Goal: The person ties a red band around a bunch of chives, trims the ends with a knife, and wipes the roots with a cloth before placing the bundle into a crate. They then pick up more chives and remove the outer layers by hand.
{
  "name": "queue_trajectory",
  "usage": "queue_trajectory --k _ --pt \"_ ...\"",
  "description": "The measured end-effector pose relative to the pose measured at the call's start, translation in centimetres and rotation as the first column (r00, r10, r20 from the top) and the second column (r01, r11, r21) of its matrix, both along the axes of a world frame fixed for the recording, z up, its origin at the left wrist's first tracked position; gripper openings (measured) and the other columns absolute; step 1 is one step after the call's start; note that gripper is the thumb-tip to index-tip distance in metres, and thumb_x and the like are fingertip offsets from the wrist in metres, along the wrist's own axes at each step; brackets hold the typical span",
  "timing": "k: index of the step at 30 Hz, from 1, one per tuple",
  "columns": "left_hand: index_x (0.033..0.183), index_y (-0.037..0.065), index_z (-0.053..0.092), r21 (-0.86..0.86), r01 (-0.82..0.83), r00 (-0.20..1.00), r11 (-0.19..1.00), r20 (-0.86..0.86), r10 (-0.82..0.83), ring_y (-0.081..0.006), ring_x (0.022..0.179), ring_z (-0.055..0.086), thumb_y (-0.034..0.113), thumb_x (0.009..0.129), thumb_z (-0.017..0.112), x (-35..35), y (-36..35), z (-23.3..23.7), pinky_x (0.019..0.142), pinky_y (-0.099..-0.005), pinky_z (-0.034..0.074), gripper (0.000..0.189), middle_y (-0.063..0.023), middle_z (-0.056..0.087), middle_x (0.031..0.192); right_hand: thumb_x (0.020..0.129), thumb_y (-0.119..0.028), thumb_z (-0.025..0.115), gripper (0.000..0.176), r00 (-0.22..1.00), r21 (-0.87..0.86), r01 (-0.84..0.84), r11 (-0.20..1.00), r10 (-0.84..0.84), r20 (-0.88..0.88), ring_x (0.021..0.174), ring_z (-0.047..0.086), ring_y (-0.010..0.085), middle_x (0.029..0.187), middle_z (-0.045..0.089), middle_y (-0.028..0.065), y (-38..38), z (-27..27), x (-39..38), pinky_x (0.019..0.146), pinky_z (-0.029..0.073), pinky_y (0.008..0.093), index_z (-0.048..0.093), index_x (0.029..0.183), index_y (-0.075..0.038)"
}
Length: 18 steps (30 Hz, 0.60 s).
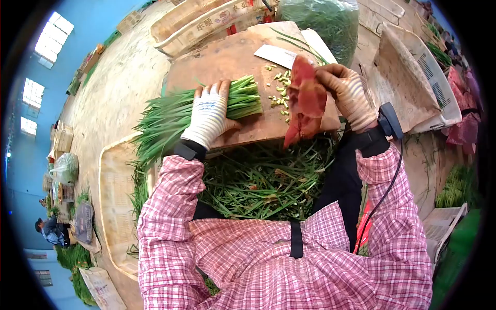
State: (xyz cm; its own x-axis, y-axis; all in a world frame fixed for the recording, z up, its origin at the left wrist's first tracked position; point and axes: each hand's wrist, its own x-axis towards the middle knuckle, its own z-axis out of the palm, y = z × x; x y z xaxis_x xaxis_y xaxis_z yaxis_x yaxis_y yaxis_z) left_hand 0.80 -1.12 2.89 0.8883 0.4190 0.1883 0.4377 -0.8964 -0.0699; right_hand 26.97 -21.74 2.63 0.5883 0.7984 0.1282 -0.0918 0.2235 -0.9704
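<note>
1. Spanning a thick bundle of long green stalks with pale cut ends, the left hand, in a white striped glove, has its fingers curved over the top and its thumb at the near side; how tightly they press cannot be told.
2. The right hand, similarly gloved, has thumb and fingertips closed on a limp, dull red cloth hanging beside them.
3. The bundle could probably fan out or roll if the left fingers eased, since no tie shows; its leafy end overhangs the brown wooden board.
4. The cloth could sweep the short pale-green cut pieces, scattered between the two hands' fingers, off the near edge into the loose green leaves below.
5. Beyond these pieces lies a flat white strip, in the way of a far reach.
6. A thin black cable trails from the right wrist and might snag.
</note>
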Motion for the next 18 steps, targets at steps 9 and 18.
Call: queue_trajectory --k 9,18 --pt "0.142 0.006 0.043 0.133 -0.025 0.991 0.991 0.131 0.007 -0.0329 0.125 0.048 0.039 0.057 0.092 -1.0 -1.1 -2.5 0.108 -0.0528 0.033 0.103 -0.0139 0.051 0.133 0.086 -0.020 0.070 0.027 0.537 -0.080 -0.065 0.995 0.102 0.837 0.086 0.070 0.0334 0.101 0.072 0.0162 9.2 -0.6 -10.9 0.083 0.056 0.0411 0.072 0.112 -0.009" --pt "0.141 0.006 0.044 0.083 -0.018 0.989 0.996 0.148 0.005 -0.0313 0.126 0.048 0.038 0.059 0.091 -1.1 -1.2 -2.3 0.108 -0.0532 0.033 0.100 -0.0116 0.052 0.132 0.093 -0.021 0.067 0.033 0.689 -0.140 -0.159 0.977 0.211 0.693 0.095 0.071 0.0294 0.105 0.073 0.0172 10.5 0.3 -7.1 0.086 0.056 0.0374 0.068 0.121 -0.004"
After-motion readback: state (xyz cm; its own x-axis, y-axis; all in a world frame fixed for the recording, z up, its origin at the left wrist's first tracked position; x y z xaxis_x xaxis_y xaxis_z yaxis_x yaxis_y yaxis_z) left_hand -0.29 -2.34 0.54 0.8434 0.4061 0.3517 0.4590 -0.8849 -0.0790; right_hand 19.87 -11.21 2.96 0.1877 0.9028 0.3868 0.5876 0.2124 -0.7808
